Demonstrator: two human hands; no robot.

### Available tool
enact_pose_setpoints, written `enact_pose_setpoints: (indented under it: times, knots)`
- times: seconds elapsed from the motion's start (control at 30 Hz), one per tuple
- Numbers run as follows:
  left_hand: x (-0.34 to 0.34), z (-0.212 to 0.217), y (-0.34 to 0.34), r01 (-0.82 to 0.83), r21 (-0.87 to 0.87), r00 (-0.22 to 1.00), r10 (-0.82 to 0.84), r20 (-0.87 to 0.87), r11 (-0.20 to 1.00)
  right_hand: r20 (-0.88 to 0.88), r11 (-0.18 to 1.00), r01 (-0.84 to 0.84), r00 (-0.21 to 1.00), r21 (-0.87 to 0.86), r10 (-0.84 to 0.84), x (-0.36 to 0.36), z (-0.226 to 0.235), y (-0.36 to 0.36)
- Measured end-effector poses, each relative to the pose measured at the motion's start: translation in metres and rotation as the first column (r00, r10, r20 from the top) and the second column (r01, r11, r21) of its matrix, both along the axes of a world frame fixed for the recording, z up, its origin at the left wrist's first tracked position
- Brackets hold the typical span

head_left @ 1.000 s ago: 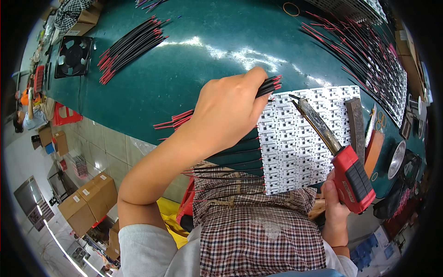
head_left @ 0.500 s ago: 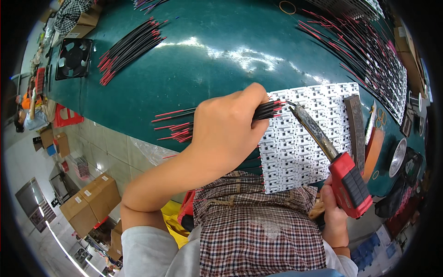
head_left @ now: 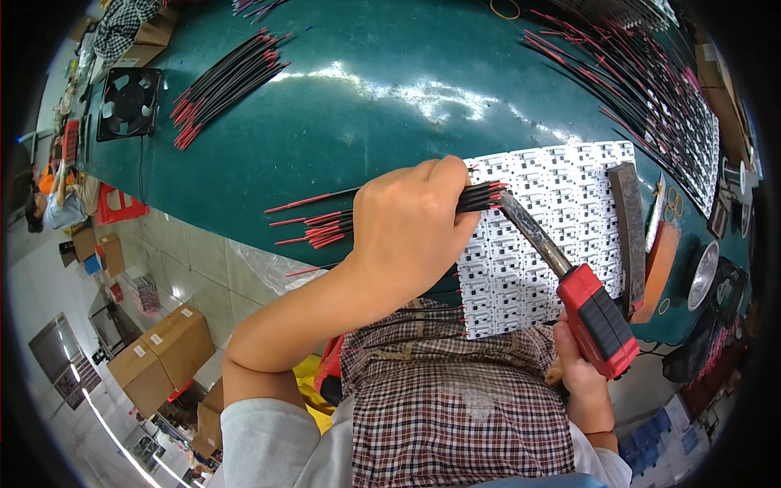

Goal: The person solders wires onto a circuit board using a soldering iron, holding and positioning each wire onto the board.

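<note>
My left hand [head_left: 407, 224] is closed round a bundle of black and red wires [head_left: 482, 197] above the left side of a white circuit board panel [head_left: 537, 244]. The wires' red ends stick out past both sides of the fist. In my right hand [head_left: 579, 366] is a soldering iron [head_left: 598, 317] with a red and black handle. Its dark metal tip reaches up and left to the wire ends by my left fingers; whether it touches them I cannot tell. Several wires lie along the panel's left edge, partly under my left arm.
A dark metal bar [head_left: 626, 236] lies on the panel's right side. Beyond it are an orange strip [head_left: 657, 272], rubber bands [head_left: 673, 205] and a round metal dish [head_left: 701, 275]. More wire bundles [head_left: 229, 88] and a black fan [head_left: 128, 104] sit on the green table [head_left: 342, 122].
The soldering iron has shifted left, bringing its tip closer to the wire ends in my left hand. My left hand has moved slightly right and down with the bundle.
</note>
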State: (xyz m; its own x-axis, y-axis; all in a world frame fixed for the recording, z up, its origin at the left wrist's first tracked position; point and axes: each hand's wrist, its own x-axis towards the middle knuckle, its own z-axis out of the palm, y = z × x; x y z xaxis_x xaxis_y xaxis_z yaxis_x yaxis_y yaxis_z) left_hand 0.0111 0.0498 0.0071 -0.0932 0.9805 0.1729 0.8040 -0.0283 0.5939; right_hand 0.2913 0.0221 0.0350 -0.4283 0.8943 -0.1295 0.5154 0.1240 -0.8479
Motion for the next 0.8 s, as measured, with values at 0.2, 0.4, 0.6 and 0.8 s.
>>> enact_pose_setpoints:
  times: [0.2, 0.4, 0.6, 0.8]
  knots:
    - [0.002, -0.001, -0.001, 0.001, 0.002, 1.0, -0.001, -0.006, 1.0, -0.008, 1.0, 0.005, 1.0, 0.0, -0.005, -0.005, 0.002, 0.004]
    - [0.003, -0.001, -0.001, -0.003, 0.003, 1.0, 0.003, -0.019, 1.0, 0.026, 1.0, -0.005, 1.0, 0.028, 0.004, 0.0, 0.005, 0.001]
    - [0.0, 0.001, 0.002, 0.016, -0.018, 1.0, -0.017, -0.025, 1.0, -0.006, 0.999, 0.033, 0.999, -0.023, -0.033, 0.001, 0.003, -0.001]
    - [-0.012, 0.003, 0.01, 0.062, -0.08, 0.997, -0.058, 0.05, 0.995, 0.008, 1.0, -0.001, 1.0, 0.019, 0.001, -0.004, 0.006, 0.004]
